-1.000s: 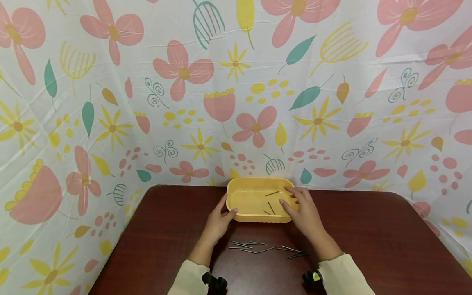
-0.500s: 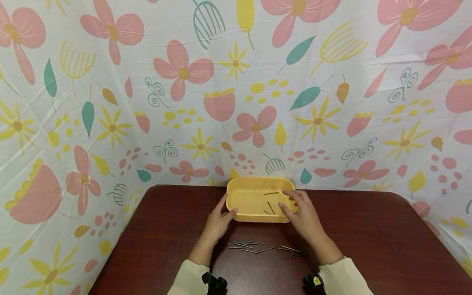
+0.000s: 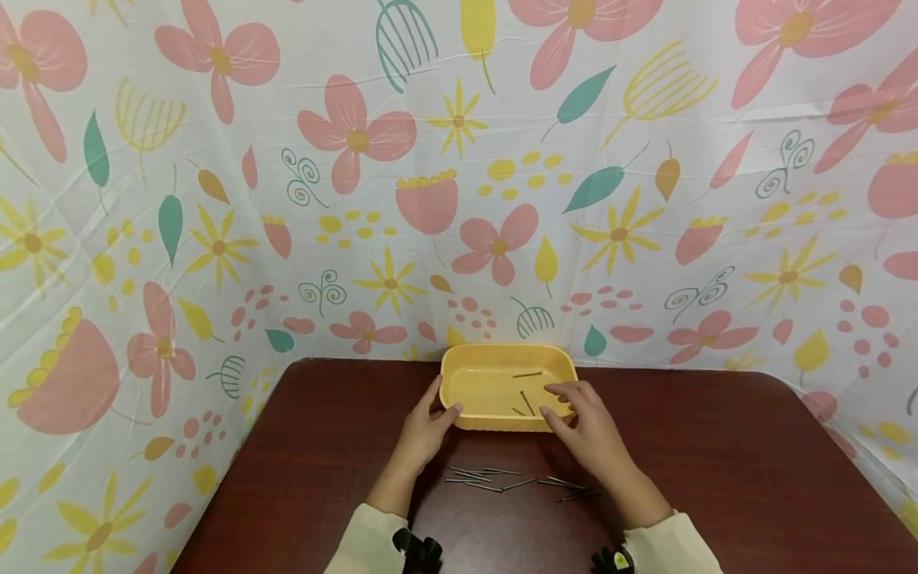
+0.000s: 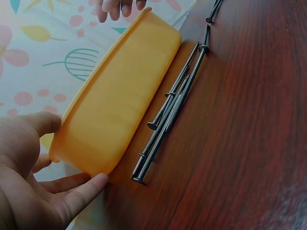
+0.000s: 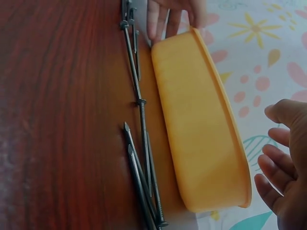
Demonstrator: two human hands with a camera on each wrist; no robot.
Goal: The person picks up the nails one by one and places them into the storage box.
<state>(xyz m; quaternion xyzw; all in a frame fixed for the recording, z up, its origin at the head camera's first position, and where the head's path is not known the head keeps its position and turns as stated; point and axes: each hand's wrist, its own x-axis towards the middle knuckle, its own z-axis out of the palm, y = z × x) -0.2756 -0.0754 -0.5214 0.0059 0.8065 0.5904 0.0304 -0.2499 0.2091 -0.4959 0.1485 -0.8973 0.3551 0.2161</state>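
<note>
A yellow plastic tray (image 3: 473, 424) stands near the back of the table, with a few nails (image 3: 527, 403) lying inside its right half. At the tray's left end my left hand (image 3: 421, 430) grips it, thumb at the rim and fingers along the outside wall; the left wrist view shows those fingers (image 4: 88, 191) against the lower edge. My right hand (image 3: 595, 426) hovers at the right end, its fingers loosely bent and holding nothing. In the right wrist view that hand (image 5: 288, 167) is apart from the tray wall.
Several more steel nails (image 3: 473, 478) lie in a loose row on the dark red-brown table (image 3: 323, 462), between my forearms and the tray. A white flowered cloth (image 3: 645, 303) hangs behind the table's back edge.
My right hand has drawn back slightly toward me, its fingers moving off the tray's right rim. My left hand, the tray and the nails stay where they were.
</note>
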